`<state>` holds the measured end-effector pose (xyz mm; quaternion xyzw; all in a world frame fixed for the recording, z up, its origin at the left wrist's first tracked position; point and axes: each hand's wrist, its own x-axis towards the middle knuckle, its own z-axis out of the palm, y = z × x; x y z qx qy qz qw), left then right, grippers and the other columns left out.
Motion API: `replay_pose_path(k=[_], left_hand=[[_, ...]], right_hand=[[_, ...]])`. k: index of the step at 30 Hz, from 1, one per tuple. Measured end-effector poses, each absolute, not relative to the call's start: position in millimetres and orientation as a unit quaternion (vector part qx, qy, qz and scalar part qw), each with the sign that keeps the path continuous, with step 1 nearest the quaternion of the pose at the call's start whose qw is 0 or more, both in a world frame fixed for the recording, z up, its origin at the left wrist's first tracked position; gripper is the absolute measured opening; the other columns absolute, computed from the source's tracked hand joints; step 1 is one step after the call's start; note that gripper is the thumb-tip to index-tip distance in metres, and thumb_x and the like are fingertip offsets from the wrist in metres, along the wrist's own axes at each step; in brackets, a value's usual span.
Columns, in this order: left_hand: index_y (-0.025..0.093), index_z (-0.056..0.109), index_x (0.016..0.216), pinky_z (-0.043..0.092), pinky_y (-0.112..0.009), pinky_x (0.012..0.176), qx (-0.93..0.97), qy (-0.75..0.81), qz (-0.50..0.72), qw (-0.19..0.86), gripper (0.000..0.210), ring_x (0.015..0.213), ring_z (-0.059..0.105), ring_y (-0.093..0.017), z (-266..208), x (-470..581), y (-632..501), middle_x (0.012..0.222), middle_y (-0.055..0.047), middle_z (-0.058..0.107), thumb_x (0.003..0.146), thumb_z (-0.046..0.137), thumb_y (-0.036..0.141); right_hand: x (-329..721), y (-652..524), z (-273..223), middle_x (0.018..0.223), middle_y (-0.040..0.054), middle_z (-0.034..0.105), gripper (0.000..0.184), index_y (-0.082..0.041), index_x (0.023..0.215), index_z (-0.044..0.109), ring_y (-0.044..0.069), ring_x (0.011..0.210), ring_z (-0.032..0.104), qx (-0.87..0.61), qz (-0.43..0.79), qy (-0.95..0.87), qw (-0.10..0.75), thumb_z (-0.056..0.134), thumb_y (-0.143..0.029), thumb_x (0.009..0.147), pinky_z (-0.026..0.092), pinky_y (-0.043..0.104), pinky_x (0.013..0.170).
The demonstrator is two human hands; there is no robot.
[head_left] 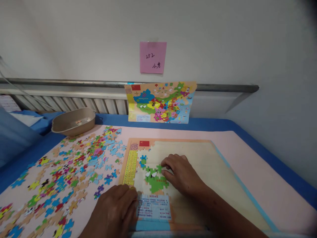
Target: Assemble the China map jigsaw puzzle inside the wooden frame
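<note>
A puzzle board (198, 155) with an orange frame lies flat before me, mostly bare inside. A patch of green pieces (155, 180) and a blue piece (143, 161) sit near its left side. My right hand (179, 173) rests on the board with fingertips pressing the right edge of the green patch. My left hand (116, 208) lies palm down on the board's lower left corner, next to the printed legend (153, 208). Many loose coloured pieces (74, 168) are spread over the pink mat to the left.
A finished map picture (159, 102) leans against the wall rail at the back. A beige bowl (73, 121) stands at the back left. A pink note (153, 57) is stuck on the wall. Blue cloth (272, 155) borders the pink mat (260, 185).
</note>
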<state>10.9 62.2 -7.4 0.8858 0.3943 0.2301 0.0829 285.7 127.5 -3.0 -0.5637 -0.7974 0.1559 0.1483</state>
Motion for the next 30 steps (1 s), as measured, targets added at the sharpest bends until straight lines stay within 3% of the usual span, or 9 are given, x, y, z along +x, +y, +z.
replay_pose_path(k=[30], left_hand=[[0.022,0.061,0.085,0.054,-0.032,0.06,0.88,0.402,0.236,0.088,0.022,0.066,0.065,-0.02,-5.2,10.6,60.6,0.076,-0.003,0.066,0.099,0.047,0.011]], right_hand=[[286.3,124.3,-1.2,0.09,0.0024,0.067,0.012,-0.019,0.087,0.066,0.022,0.089,0.057,-0.522,0.132,-0.831,0.136,0.067,-0.008,0.084,0.03,0.04,0.089]])
